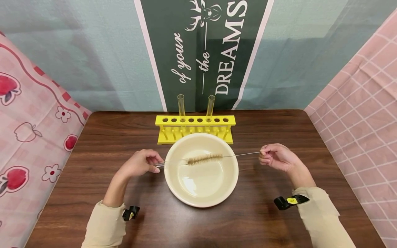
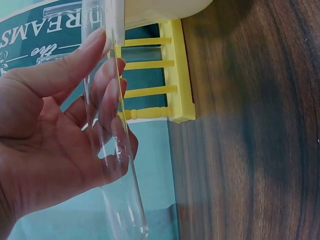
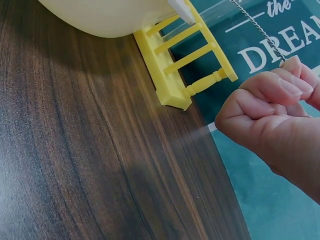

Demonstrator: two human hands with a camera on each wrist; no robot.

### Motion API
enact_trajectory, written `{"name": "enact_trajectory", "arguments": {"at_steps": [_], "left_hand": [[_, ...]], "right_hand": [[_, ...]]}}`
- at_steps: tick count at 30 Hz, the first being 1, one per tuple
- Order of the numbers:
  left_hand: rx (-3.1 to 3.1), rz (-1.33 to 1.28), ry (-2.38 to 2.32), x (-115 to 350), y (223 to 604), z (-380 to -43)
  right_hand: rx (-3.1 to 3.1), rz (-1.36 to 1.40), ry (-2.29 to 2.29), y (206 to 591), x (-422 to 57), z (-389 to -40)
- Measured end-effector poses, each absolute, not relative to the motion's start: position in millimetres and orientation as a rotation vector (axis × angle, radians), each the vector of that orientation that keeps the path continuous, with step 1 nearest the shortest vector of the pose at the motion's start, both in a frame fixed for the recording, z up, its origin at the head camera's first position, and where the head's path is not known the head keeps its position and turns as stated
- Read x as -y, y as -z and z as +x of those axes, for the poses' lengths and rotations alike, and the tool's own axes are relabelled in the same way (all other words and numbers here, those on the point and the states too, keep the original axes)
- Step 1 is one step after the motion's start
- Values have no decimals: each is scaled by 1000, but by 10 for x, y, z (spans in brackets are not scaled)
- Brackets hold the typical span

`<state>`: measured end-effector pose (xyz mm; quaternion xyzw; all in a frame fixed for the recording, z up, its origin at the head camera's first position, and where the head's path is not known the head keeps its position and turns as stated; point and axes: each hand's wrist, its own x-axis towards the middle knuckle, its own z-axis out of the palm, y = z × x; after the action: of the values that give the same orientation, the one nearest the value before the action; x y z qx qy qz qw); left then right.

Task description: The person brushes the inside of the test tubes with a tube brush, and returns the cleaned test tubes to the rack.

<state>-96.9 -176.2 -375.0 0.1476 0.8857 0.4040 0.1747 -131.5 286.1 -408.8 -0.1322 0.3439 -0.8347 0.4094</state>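
Left hand [image 1: 141,163] curls round a clear glass test tube [image 2: 122,190]. Right hand [image 1: 280,157] pinches a tan-bristled, twisted-wire brush [image 1: 204,159] over a round cream bowl [image 1: 201,187].

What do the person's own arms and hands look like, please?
The left beige cloth sleeve and right beige cloth sleeve look plain. The left black device and right black device, each with a yellow patch, sit near the wrists. The left hand and right hand wear no gloves.
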Motion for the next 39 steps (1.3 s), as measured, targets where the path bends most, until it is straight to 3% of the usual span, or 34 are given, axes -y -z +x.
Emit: {"name": "enact_trajectory", "arguments": {"at_steps": [13, 24, 31, 39], "left_hand": [[-2490, 459, -1139, 1771, 3763, -1003], [-2403, 414, -1186, 1768, 3757, -1049], [-2388, 426, -1171, 1728, 3726, -1066], [-2380, 416, -1188, 1724, 3729, -1068]], "right_hand": [[-1074, -367, 2066, 4020, -2868, -1294], [-1879, -476, 1653, 3919, -2864, -1263], [-2336, -650, 1356, 3895, -2708, -1227], [-2431, -805, 1297, 3942, -2597, -1168]]}}
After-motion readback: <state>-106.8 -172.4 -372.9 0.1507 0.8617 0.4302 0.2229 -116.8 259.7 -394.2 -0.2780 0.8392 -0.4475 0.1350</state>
